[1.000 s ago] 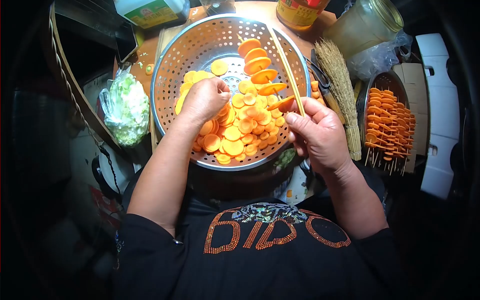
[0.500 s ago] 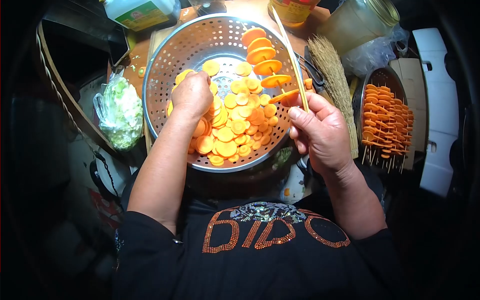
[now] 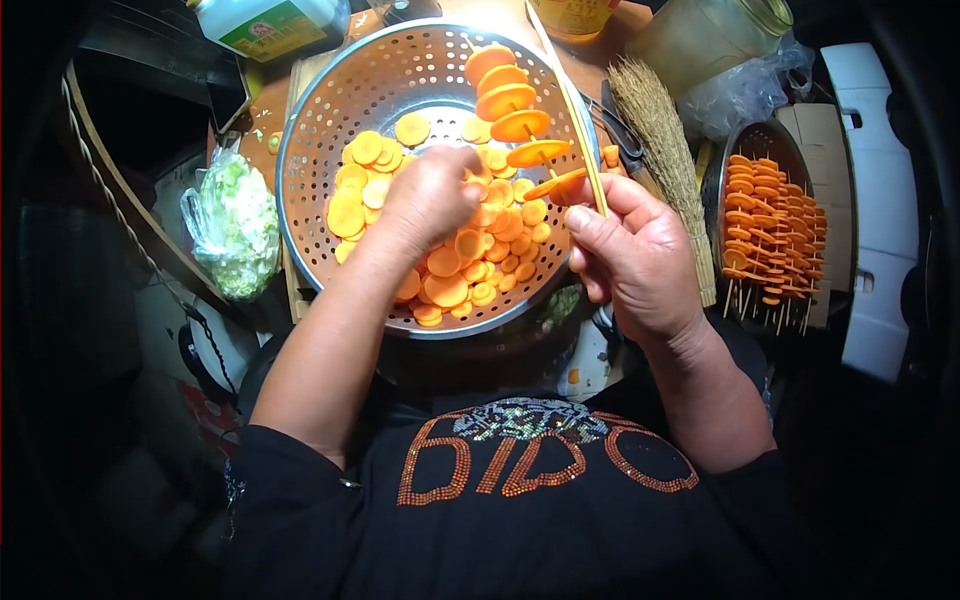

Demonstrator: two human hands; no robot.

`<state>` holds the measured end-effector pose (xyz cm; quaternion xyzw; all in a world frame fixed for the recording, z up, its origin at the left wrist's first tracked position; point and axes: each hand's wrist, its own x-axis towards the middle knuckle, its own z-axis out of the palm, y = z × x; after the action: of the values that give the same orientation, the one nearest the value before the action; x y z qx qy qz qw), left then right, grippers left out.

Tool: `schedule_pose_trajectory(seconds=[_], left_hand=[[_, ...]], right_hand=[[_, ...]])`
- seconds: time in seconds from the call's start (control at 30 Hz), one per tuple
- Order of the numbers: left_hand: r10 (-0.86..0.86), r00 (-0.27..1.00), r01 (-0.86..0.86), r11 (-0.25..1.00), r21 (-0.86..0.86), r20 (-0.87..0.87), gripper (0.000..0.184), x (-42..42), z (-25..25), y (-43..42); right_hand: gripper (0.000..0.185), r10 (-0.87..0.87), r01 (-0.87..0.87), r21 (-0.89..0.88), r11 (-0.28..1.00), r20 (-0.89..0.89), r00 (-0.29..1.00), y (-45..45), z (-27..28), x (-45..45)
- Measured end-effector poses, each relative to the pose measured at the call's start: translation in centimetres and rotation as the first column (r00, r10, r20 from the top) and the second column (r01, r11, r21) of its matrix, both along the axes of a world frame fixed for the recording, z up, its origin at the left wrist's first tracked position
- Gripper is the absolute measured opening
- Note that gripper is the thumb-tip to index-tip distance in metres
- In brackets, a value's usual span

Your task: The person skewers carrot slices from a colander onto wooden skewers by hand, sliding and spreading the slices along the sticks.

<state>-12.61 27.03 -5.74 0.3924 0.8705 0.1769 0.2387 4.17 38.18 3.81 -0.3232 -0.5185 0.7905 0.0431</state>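
A perforated metal colander (image 3: pixel 345 85) holds many round carrot slices (image 3: pixel 446 290). My left hand (image 3: pixel 432 197) is over the slices, its fingers curled and slightly blurred; whatever they pinch is hidden. At the colander's right side, my right hand (image 3: pixel 635 243) is closed on thin wooden skewers (image 3: pixel 571 100). One of these carries several spaced carrot slices (image 3: pixel 520 125) and slants up over the colander, its pointed tip showing past the top slice. Bare skewers run beside it from the same hand.
Filled carrot skewers (image 3: pixel 770 230) lie in another metal container at right. A straw brush (image 3: pixel 665 150), a cloudy jar (image 3: pixel 710 45) and a white plastic piece (image 3: pixel 875 210) are nearby. Bagged chopped greens (image 3: pixel 235 225) sit left; a labelled jug (image 3: pixel 270 25) stands behind.
My left hand moved left over the slices, then back right toward the middle of the pile. My right hand keeps its hold, with the loaded skewer shifted slightly left.
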Motion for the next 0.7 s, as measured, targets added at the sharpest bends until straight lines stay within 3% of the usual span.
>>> schedule_pose_trajectory(seconds=[0.07,0.17,0.27,0.33,0.37,0.47,0.53,0.57,0.63,0.7], left_hand=[[-0.062,0.998,0.062,0.998,0.016,0.033,0.025,2.1,0.3,0.2],[-0.1,0.993,0.106,0.99,0.093,-0.07,0.022,3.3,0.1,0.1],[-0.173,0.982,0.171,0.985,-0.036,-0.076,0.02,2.0,0.1,0.0],[-0.117,0.992,0.126,0.967,-0.223,0.053,0.027,1.2,0.5,0.2],[-0.117,0.992,0.126,0.966,-0.224,0.054,0.027,0.8,0.3,0.1],[-0.046,0.988,0.068,0.987,-0.149,0.147,0.019,0.6,-1.0,-0.2],[-0.126,0.988,0.125,0.992,0.013,0.087,0.023,1.1,-1.5,-0.2],[-0.124,0.988,0.124,0.992,0.013,0.087,0.023,1.7,-1.4,-0.3],[-0.181,0.982,0.187,0.966,0.176,-0.051,0.027,3.0,-1.3,-0.6],[-0.188,0.982,0.182,0.963,0.2,0.01,0.027,2.9,-1.8,-0.4]], right_hand=[[0.018,-0.002,0.002,0.001,1.0,0.002,1.0,0.0,-0.1,0.0],[0.018,0.018,-0.018,0.002,1.0,-0.005,1.0,0.1,-0.3,0.3],[0.018,0.016,-0.016,-0.009,1.0,-0.001,1.0,0.1,-0.2,0.4],[0.018,0.022,-0.022,-0.016,1.0,0.0,1.0,0.1,-0.2,0.4],[0.018,0.021,-0.021,-0.016,1.0,0.0,1.0,0.1,-0.2,0.4],[0.017,0.038,-0.038,-0.015,0.999,0.002,0.999,0.1,-0.2,0.4],[0.027,0.072,-0.072,0.002,0.997,0.021,0.997,0.2,-0.3,0.5],[0.027,0.074,-0.074,0.002,0.997,0.021,0.997,0.2,-0.3,0.4],[0.027,0.071,-0.071,-0.005,0.997,0.018,0.997,0.1,-0.3,0.4],[0.027,0.079,-0.079,-0.007,0.997,0.02,0.997,0.1,-0.3,0.4]])
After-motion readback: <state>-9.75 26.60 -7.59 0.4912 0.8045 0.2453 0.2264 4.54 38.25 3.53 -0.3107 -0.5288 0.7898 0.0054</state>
